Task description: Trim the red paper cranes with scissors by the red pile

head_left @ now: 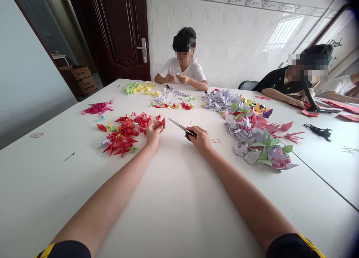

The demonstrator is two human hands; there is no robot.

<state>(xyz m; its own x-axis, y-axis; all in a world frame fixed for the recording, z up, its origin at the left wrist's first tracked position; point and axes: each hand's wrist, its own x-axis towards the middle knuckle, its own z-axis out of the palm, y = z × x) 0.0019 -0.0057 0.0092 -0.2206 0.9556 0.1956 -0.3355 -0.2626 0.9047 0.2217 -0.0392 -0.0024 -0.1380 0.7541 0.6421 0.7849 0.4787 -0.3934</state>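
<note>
Paper cranes (123, 134), cardboard boxes (80, 82) beyond

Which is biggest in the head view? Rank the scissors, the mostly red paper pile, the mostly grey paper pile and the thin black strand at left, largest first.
1. Mostly grey paper pile
2. Mostly red paper pile
3. Scissors
4. Thin black strand

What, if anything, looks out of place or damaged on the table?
A single dark strand lies alone on the table, left of the red folded-paper pile, apart from the black bundle at right, so it looks stray. Tiny specks also dot the tabletop. I see no clear damage.
</note>
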